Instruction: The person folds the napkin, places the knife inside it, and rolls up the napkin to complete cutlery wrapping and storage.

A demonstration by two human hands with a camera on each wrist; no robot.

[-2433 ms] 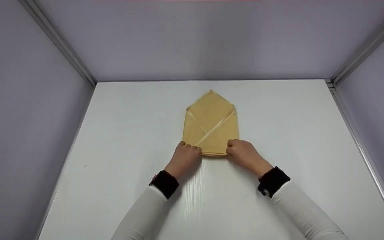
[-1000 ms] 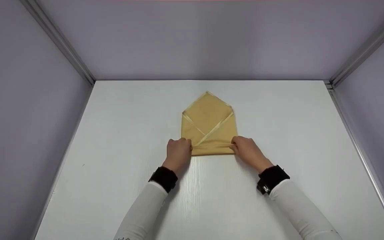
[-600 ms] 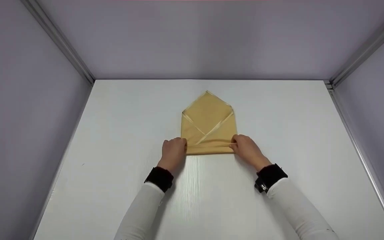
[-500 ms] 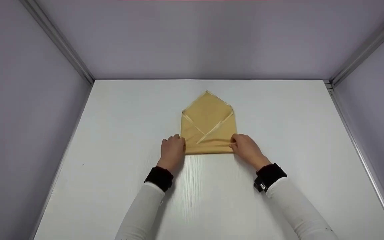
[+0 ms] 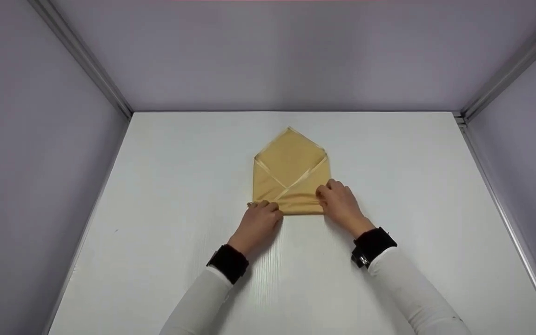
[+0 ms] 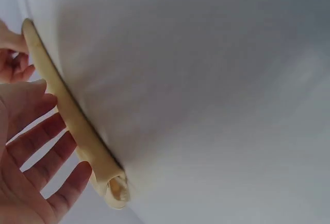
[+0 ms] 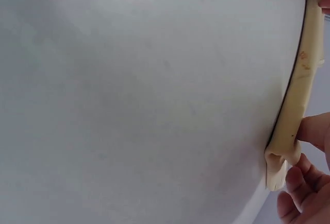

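Nearest the head camera, two white sleeves [image 5: 417, 293] with black wrist cuffs [image 5: 373, 245] reached forward over the white table [image 5: 165, 232]. The left hand [image 5: 259, 222] lay at the near left corner of a folded tan cloth napkin [image 5: 291, 172], fingers loosely bent with their tips resting on the cloth's front edge. The right hand [image 5: 340, 202] sat at the near right corner, fingers curled onto the fabric there. The napkin lay flat near the middle of the table, folded like an envelope with a point aimed at the back wall and two pale hem bands crossing on its face.

The wrist cameras showed what the head view could not: the rolled thickness of the near fold. From the left wrist, the napkin [image 6: 77, 126] appeared edge-on as a thick tan roll with an open tuck at its end, and the left hand [image 6: 31, 152] stood spread and relaxed beside it, fingers [image 6: 44, 139] touching the roll without gripping. From the right wrist, the napkin's [image 7: 296, 105] edge ran along the table, and the right hand's fingers [image 7: 312, 128] pinched the fold near its corner; the rest of that hand [image 7: 304, 193] was cut off by the frame.

Beyond the napkin, pale lilac wall panels [image 5: 268, 56] enclosed the table, joined by metal corner rails [image 5: 86, 65].
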